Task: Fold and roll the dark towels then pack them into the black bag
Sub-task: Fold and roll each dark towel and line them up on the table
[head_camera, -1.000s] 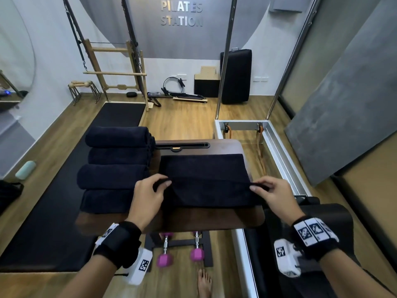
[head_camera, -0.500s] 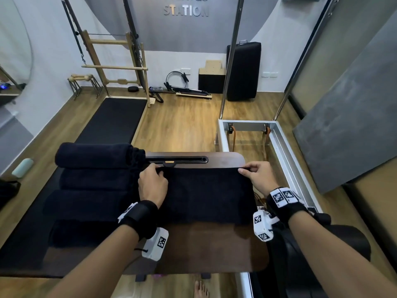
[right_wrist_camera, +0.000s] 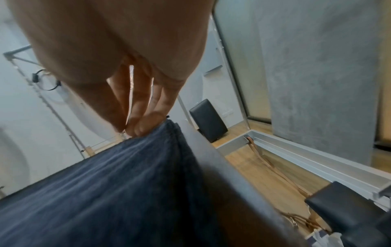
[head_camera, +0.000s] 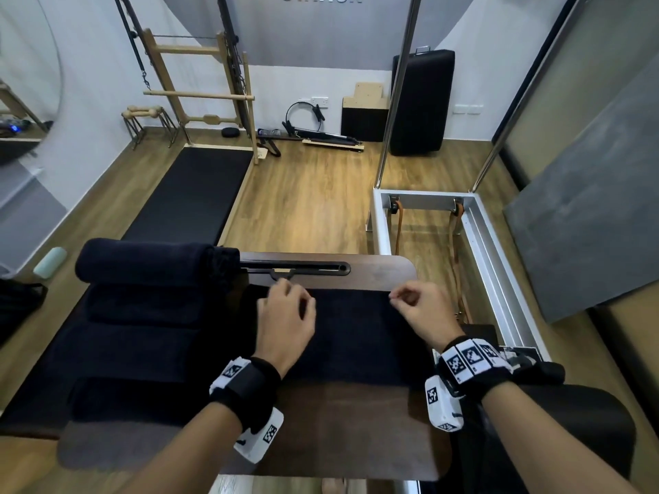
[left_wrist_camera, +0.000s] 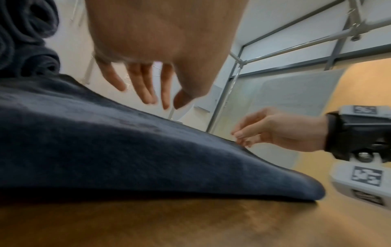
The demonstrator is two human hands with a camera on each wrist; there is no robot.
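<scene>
A black bag (head_camera: 18, 308) sits on the floor at the far left, well apart from the worktop (head_camera: 356, 422), with a pale green case (head_camera: 50, 262) just beyond it. On the left end of the worktop lies a row of rolled dark towels (head_camera: 142, 265), four rolls side by side, the farthest roll the plainest to see; in the left wrist view their coiled ends (left_wrist_camera: 23, 36) show at the upper left. Just right of the rolls, a folded dark towel (head_camera: 353, 336) lies flat across the middle of the worktop, its far edge near the black slot (head_camera: 296, 268) cut into the wood.

The left hand (head_camera: 285, 319) hovers over the left far part of the folded towel; in the left wrist view its fingers (left_wrist_camera: 146, 86) hang loosely apart above the cloth, holding nothing. The right hand (head_camera: 420, 311) is at the right far corner of the same towel. Its fingers (right_wrist_camera: 146, 123) are drawn together with the tips meeting right at the towel's edge, and whether they pinch the cloth or only touch it I cannot tell.

Right of the worktop stands a white metal frame (head_camera: 481, 237) with tan straps (head_camera: 456, 244) on the wooden floor, and behind it a black padded case (head_camera: 420, 101) leans against the wall
</scene>
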